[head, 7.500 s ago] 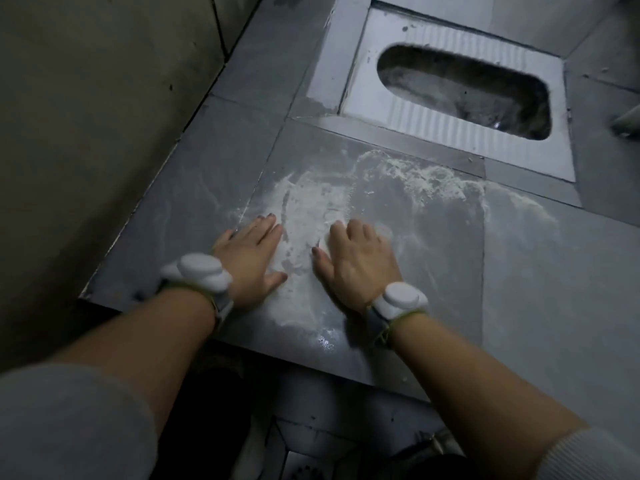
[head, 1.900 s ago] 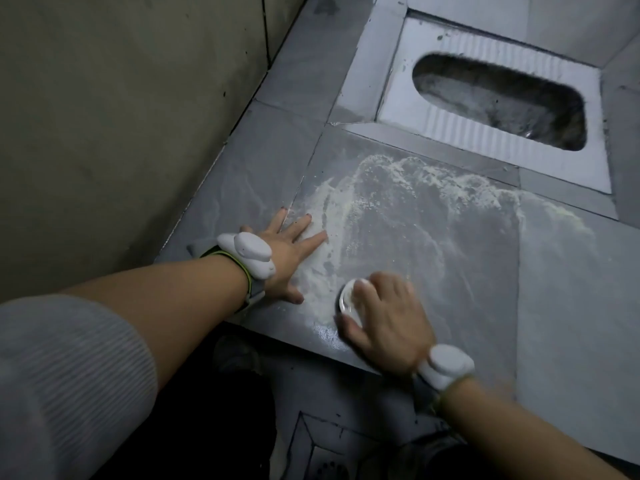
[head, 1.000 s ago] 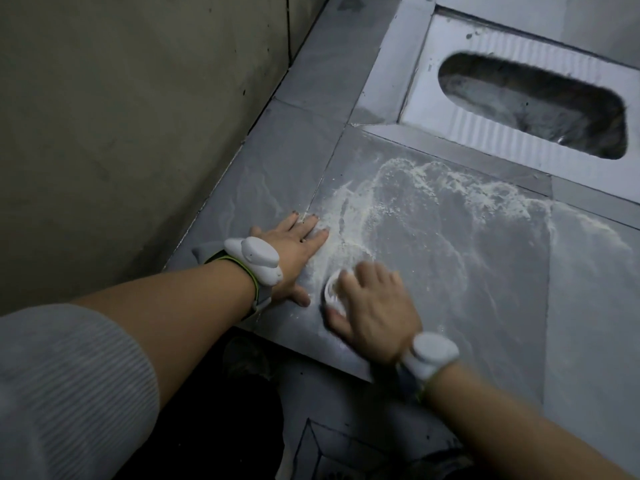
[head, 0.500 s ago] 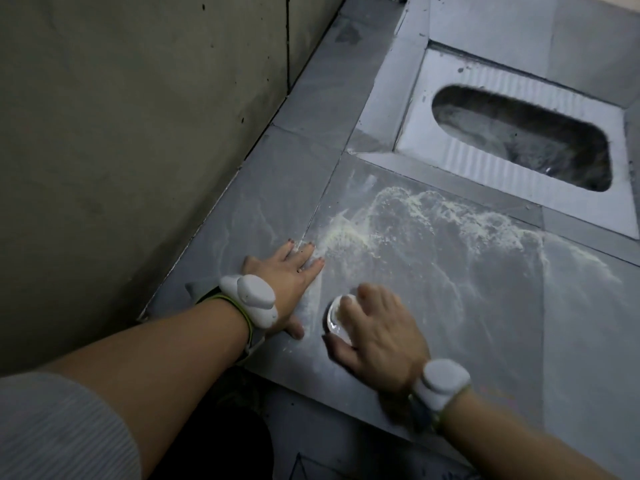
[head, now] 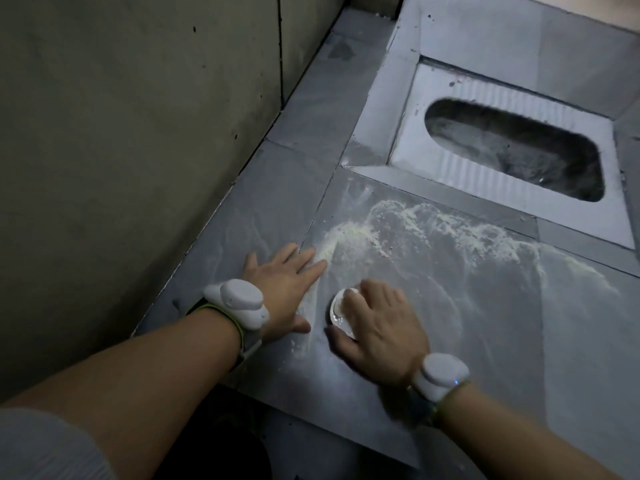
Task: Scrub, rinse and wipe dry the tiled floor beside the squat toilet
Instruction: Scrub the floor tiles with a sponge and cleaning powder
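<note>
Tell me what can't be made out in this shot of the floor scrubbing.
- White round thing, head view: the right hand covers most of it, so its kind is unclear.
- Toilet bowl inside: too dark.
- Floor below the step: in shadow.
- Left hand palm: pressed flat, hidden.

Dim room, olive wall (head: 121, 133), dark step-down (head: 311, 445)

Left hand (head: 282, 282) lies flat on the powder-streaked floor tile (head: 485, 323) while right hand (head: 377, 330) grips a small white disc (head: 337, 308).
</note>
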The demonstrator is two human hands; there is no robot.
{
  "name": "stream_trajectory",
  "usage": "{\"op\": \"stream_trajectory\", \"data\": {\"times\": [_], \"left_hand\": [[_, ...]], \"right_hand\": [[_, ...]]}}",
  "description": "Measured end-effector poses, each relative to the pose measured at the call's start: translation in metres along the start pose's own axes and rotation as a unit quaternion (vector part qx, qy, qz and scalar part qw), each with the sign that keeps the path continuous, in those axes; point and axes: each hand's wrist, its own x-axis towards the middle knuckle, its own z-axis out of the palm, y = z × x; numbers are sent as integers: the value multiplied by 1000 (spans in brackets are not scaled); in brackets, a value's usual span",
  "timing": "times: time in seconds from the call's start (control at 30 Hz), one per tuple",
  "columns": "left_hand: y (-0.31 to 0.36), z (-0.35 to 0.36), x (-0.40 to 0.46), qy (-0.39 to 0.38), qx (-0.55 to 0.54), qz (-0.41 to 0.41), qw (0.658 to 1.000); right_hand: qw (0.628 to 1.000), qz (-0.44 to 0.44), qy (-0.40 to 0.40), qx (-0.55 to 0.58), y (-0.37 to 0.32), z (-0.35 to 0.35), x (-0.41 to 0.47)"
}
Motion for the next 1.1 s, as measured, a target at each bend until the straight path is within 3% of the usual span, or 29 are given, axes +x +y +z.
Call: {"op": "stream_trajectory", "data": {"times": [0.1,0.3,0.37,0.5,0.6,0.83,1.1], "left_hand": [[-1,2,8,-30,-9,-10,999],[0,-4,11,-60,-5,-11,998],[-1,-5,10,-58,-14,-11,998],[0,-3,11,-54,-13,-8,998],[-1,-4,11,-54,-11,-10,998],[-1,-5,10,-50,-7,-5,999],[-9,-13,4,-20,10,14,1000]], "right_hand": [[1000,8,8,-5,13,3,30],[985,158,54,-37,41,10,114],[988,145,51,-30,35,8,105],[1000,17,10,4,14,0,36],[1000,-27,-1,0,25,-1,33],[984,168,39,-37,39,10,124],[997,77,2,19,2,-5,-4]]}}
